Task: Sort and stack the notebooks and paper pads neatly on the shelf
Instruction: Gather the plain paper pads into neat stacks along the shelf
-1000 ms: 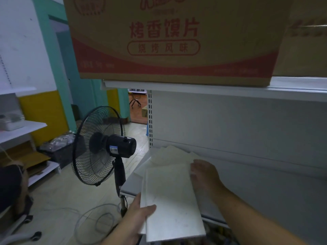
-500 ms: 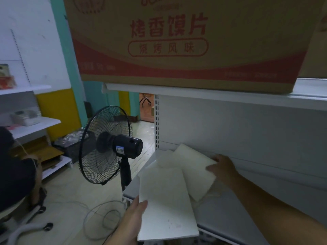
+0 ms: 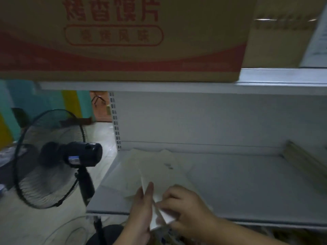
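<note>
**PAD HELD ON EDGE AT SHELF FRONT**

Holding one white pad (image 3: pixel 157 219) upright on its edge, just above the front lip of the lower shelf (image 3: pixel 238 188), toward the left end.

Bracing with the left hand (image 3: pixel 142 207): fingers straight and together, laid flat against the pad's left face, not curled round it.

Gripping with the right hand (image 3: pixel 184 207): fingers curled over the near corner from the opposite side.

Judged as a squaring hold, with the flat hand as a stop, the curled fingers as a clamp, and the edge turned down for levelling.

Behind the hands, lying flat on the shelf: loose pale pads (image 3: pixel 155 167), overlapped at differing angles, touching one another, not yet stacked square. Too blurred for a count. Probably kept at the left end to leave the bare run to the right for sorted piles.

Also in view: a pale strip (image 3: pixel 300 161) far right on the shelf, nature unclear; a printed cardboard box (image 3: pixel 132 41) on the tier above; a standing fan (image 3: pixel 53 156) on the floor to the left.

Square the loose pads before adding the held one. Keep clear of the front lip to avoid a slide-off.
</note>
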The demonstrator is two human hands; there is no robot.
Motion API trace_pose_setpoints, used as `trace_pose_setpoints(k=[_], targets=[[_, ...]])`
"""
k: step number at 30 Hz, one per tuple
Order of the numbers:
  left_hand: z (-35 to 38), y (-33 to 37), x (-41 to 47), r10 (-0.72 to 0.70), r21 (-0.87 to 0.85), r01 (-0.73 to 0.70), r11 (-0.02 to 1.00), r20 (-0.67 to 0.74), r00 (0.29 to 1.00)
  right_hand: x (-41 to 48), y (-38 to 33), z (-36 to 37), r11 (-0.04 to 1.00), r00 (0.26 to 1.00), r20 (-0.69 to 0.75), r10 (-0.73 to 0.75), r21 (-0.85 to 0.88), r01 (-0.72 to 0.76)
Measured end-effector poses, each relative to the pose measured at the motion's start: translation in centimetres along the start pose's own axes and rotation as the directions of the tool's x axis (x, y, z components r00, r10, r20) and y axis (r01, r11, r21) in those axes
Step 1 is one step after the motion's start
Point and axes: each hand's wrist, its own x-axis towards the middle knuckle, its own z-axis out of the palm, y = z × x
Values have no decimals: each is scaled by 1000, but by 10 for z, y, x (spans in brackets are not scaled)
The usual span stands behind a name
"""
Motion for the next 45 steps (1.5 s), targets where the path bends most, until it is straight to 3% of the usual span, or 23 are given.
trace_pose_setpoints(k=[3,7,9,10,12,13,15,18,21,23,28,30,34,37,39,41,45], targets=[[18,0,-9,-2,91,-4,996,73,997,-20,-4,-20,999,996,84,41,-13,-40],[48,-9,-21,40,153,-63,986,152,988,-56,1,-58,935,921,167,353,-85,-343],[68,-12,-27,51,140,-77,987,182,982,-78,13,-89,809,810,80,581,-165,-564],[82,-14,-32,43,120,-65,991,180,983,-92,21,-105,708,713,28,701,-155,-689],[116,-19,-40,20,15,-23,1000,177,984,-120,34,-138,479,484,48,874,89,-873],[135,-26,-42,9,9,-10,1000,194,981,-137,38,-150,407,442,99,892,253,-878],[176,-37,-54,26,68,-46,997,274,961,-171,45,-172,334,427,96,899,481,-811],[244,-37,-93,53,167,-121,978,362,931,-226,59,-219,272,318,-67,946,699,-661],[303,-41,-131,132,195,-258,946,495,859,-274,61,-278,265,247,-134,960,729,-631],[338,-58,-143,205,172,-329,929,502,840,-307,64,-313,262,220,-154,963,715,-648],[418,-61,-172,78,195,-211,958,531,844,-360,72,-405,347,213,-275,938,709,-613],[440,-52,-175,50,190,-155,969,469,882,-364,74,-442,451,268,-363,892,706,-546],[473,-41,-158,97,89,-159,983,481,871,-359,77,-498,677,450,-512,731,621,-394],[496,-42,-140,82,70,-143,987,546,834,-359,94,-497,709,532,-480,697,568,-417],[512,-46,-132,-18,81,-38,996,599,800,-364,113,-486,670,504,-442,742,485,-562],[527,-47,-128,-24,90,-39,995,609,793,-372,129,-491,632,437,-467,769,452,-629],[553,-42,-116,-43,87,-14,996,615,787,-394,144,-524,744,334,-667,666,561,-363]])
